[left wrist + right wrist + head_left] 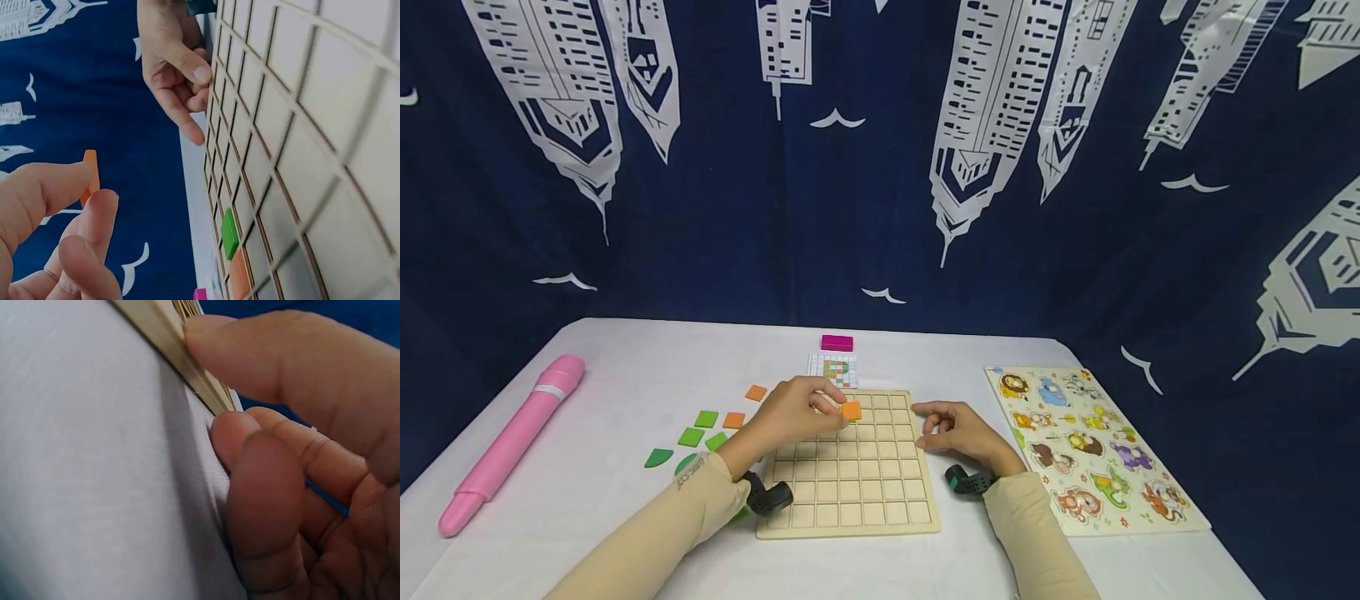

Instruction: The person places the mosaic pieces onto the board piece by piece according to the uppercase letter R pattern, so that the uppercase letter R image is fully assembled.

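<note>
My left hand pinches a small orange square tile between thumb and fingertips, held above the far part of a wooden grid board. In the left wrist view the tile stands edge-on, apart from the board. A green tile and an orange tile sit side by side in the grid's far cells; in the head view my left hand mostly covers them. At the board's right edge, my right hand touches the side with thumb and forefinger extended, its other fingers bent.
Loose green squares, orange squares and green rounded pieces lie left of the board. Behind it are a pattern card and a magenta block. A pink baton-shaped object lies far left, an animal puzzle board right.
</note>
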A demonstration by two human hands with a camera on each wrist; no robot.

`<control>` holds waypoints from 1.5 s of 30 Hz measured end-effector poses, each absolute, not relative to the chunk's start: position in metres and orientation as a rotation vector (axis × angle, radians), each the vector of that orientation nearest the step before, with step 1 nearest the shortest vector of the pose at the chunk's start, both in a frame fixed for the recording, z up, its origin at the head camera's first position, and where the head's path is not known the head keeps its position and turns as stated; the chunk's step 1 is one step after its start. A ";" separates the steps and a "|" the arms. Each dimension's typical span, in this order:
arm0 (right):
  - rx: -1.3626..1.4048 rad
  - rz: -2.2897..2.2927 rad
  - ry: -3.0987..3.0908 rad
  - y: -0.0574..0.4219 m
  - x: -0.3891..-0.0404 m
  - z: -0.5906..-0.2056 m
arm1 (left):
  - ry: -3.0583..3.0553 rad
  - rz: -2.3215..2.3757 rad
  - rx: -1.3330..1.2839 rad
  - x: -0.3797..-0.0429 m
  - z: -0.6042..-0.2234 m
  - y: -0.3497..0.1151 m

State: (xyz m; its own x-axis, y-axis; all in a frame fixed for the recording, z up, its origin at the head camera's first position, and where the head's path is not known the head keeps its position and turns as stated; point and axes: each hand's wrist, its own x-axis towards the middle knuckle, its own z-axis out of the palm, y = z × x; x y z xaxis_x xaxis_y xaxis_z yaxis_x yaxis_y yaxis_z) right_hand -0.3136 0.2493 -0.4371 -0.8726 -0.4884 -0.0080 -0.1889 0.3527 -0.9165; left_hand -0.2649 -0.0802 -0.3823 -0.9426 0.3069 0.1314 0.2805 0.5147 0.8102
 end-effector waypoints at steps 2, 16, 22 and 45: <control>-0.604 -1.524 2.340 0.250 -0.314 -0.437 | 2.676 1.457 0.513 -0.271 -0.383 -0.075; -0.620 -1.538 2.325 0.251 -0.314 -0.437 | 2.617 1.520 0.276 -0.297 -0.404 -0.049; -0.624 -1.529 2.328 0.250 -0.314 -0.436 | 2.696 1.425 0.204 -0.302 -0.409 -0.043; -0.622 -1.528 2.327 0.250 -0.315 -0.437 | 2.851 1.136 0.172 -0.306 -0.412 -0.035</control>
State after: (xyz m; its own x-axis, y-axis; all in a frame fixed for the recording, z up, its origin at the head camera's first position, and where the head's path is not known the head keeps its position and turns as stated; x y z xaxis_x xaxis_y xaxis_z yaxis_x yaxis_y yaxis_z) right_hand -0.3145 0.2501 -0.4374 -0.8653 -0.5013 -0.0039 -0.1957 0.3449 -0.9180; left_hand -0.3058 -0.0353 -0.4124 -0.9914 0.1287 -0.0217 0.0786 0.7209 0.6885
